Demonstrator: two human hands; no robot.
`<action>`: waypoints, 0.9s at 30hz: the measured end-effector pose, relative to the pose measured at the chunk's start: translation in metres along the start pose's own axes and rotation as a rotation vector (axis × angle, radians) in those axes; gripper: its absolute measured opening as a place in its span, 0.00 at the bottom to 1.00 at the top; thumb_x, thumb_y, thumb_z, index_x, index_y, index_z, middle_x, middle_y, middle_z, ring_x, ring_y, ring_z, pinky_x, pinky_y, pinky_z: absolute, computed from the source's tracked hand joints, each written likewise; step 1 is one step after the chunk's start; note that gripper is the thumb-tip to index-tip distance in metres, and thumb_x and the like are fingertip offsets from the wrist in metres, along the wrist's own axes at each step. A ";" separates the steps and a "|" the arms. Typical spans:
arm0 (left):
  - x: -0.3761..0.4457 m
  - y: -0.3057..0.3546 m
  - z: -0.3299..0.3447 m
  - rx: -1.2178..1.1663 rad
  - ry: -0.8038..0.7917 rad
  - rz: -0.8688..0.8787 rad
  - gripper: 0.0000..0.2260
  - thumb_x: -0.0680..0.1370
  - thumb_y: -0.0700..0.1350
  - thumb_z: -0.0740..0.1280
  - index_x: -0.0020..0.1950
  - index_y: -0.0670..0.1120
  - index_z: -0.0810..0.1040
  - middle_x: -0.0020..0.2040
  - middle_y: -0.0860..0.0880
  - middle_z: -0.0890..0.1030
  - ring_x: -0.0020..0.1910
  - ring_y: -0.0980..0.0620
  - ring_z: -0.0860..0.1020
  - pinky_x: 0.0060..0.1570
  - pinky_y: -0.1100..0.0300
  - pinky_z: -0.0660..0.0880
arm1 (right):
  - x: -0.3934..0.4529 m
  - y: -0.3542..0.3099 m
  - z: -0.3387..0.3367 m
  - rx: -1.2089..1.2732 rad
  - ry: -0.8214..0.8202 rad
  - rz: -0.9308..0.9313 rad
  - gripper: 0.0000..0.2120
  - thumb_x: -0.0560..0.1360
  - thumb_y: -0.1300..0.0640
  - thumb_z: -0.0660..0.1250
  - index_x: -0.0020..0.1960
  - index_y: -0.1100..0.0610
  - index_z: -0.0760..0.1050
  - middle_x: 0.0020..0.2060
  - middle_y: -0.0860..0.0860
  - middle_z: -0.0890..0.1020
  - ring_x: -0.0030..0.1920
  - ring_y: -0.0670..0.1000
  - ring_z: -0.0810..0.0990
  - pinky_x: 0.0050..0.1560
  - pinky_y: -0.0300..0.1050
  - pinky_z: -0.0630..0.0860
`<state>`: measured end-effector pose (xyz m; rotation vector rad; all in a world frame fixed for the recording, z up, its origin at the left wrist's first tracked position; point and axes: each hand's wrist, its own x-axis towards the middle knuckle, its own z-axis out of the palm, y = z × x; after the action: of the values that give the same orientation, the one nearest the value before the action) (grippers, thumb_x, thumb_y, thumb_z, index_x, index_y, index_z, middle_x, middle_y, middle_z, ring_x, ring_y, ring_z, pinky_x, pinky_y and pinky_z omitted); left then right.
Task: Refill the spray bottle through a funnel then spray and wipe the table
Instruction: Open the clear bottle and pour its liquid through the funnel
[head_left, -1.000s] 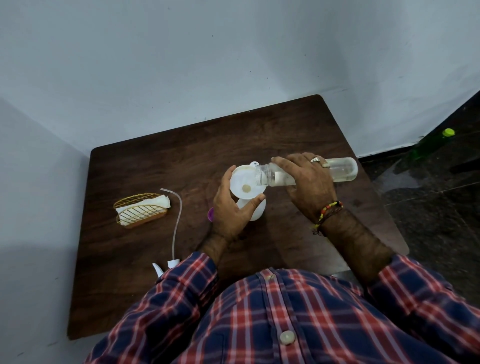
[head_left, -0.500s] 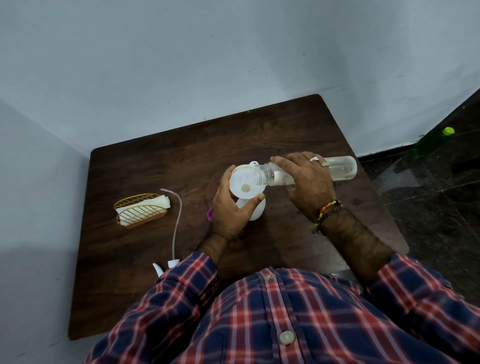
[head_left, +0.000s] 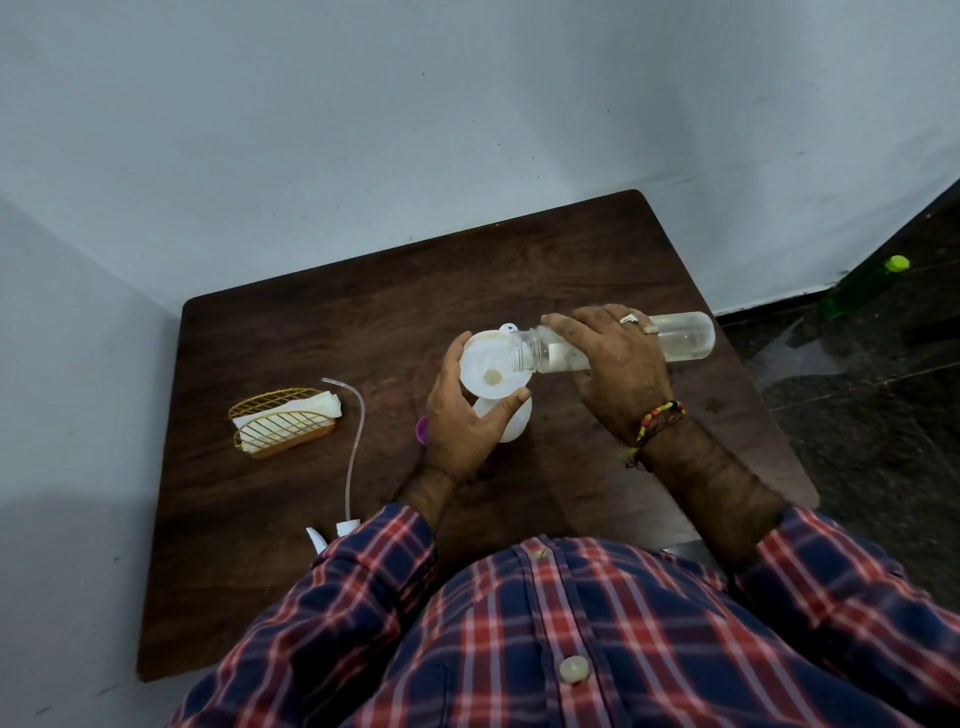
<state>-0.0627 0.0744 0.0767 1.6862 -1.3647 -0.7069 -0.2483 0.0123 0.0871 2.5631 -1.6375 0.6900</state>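
Fingers tip clear bottle into white funnel.

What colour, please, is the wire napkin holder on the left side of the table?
Gold wire, with white napkins inside; the napkin holder shows plainly in the head view.

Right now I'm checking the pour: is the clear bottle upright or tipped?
Tipped. The clear bottle lies nearly level in the right hand, mouth over the funnel, which the left hand steadies.

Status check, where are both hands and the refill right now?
Left hand steadies funnel on spray bottle. Right hand tips clear bottle into it. Nothing blocking.
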 end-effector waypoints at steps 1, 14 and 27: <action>0.000 0.000 0.000 -0.001 0.000 0.000 0.40 0.69 0.50 0.78 0.75 0.44 0.63 0.71 0.50 0.71 0.67 0.59 0.69 0.66 0.58 0.72 | 0.000 0.000 0.000 -0.002 -0.002 0.000 0.31 0.64 0.64 0.75 0.66 0.51 0.76 0.53 0.51 0.82 0.55 0.58 0.79 0.59 0.59 0.74; -0.001 0.002 -0.001 -0.011 -0.012 -0.011 0.40 0.69 0.49 0.78 0.76 0.44 0.63 0.72 0.50 0.71 0.68 0.58 0.69 0.67 0.54 0.72 | 0.000 0.000 -0.001 0.004 -0.018 0.008 0.30 0.66 0.64 0.74 0.66 0.50 0.75 0.55 0.51 0.81 0.57 0.57 0.78 0.61 0.59 0.72; 0.000 -0.002 -0.003 -0.013 -0.011 0.004 0.40 0.69 0.51 0.78 0.75 0.45 0.63 0.70 0.50 0.72 0.68 0.56 0.71 0.66 0.50 0.73 | 0.001 -0.003 -0.002 0.013 -0.016 0.007 0.30 0.66 0.64 0.72 0.66 0.50 0.76 0.54 0.49 0.81 0.57 0.57 0.78 0.61 0.58 0.71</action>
<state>-0.0596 0.0756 0.0762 1.6714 -1.3682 -0.7214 -0.2466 0.0132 0.0901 2.5799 -1.6533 0.6849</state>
